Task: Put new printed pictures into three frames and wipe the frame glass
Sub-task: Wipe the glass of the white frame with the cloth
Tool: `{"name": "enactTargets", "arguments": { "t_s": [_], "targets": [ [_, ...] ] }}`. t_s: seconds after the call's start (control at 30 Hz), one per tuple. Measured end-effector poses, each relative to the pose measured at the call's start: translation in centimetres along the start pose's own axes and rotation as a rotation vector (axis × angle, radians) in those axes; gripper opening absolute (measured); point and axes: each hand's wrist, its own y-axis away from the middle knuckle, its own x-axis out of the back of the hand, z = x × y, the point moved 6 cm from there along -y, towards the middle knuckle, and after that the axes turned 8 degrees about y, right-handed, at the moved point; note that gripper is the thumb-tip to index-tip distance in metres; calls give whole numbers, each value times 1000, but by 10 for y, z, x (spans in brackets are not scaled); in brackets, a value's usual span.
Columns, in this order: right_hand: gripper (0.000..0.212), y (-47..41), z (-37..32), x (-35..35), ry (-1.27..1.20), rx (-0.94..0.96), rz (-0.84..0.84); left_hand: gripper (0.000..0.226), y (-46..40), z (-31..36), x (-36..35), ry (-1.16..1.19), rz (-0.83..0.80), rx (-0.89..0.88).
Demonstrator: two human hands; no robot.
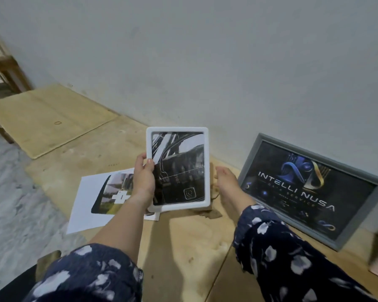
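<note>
Far left: wooden furniture leg (11, 73) against the wall; a flat cardboard sheet (46, 118) lies on the floor beside it. Grey marbled floor (15, 182) shows at the left edge.

Left of centre: a white sheet with a printed picture (100, 197) lies flat on the cardboard, partly under the left forearm.

Left hand (143, 177) holds the white frame (177, 130) by its left edge, thumb on the front over the glass, fingers curled behind; frame is upright, raised above the floor, front facing the camera. It contains a dark black-and-white print (181, 168).

Right hand (226, 182) is just beside the frame's right edge, fingers relaxed and loosely together, above a crumpled brown cloth (212, 213); cannot tell whether the fingers touch the frame or cloth.

Right: grey frame (358, 240) leans against the wall, lower edge on the floor, showing a dark print lettered "INTELLI NUSA". Both sleeves are dark blue, floral.
</note>
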Motion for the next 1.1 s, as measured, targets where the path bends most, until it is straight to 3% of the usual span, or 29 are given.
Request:
{"name": "enactTargets", "arguments": {
  "t_s": [0.13, 0.3, 0.5, 0.7, 0.8, 0.97, 1.1],
  "targets": [
    [41, -9, -26, 25, 36, 89, 41, 18, 0, -1, -39, 20, -117, 36],
    [34, 36, -34, 99, -114, 108, 282, 18, 8, 2, -111, -88, -351, 45],
    [28, 89, 21, 204, -252, 30, 514, 12, 64, 5, -215, -283, -737, 21],
    [35, 181, 90, 316, -300, -56, 801, 15, 176, 7, -324, -382, -1099, -29],
    [26, 227, 120, 359, -331, -72, 925, 23, 236, 6, -360, -401, -1211, -22],
    [28, 285, 178, 426, -408, -89, 1042, 23, 333, -9, -408, -451, -1314, -29],
    [27, 318, 221, 477, -396, -95, 1090, 17, 399, -27, -446, -422, -1365, 112]
  ]
}}
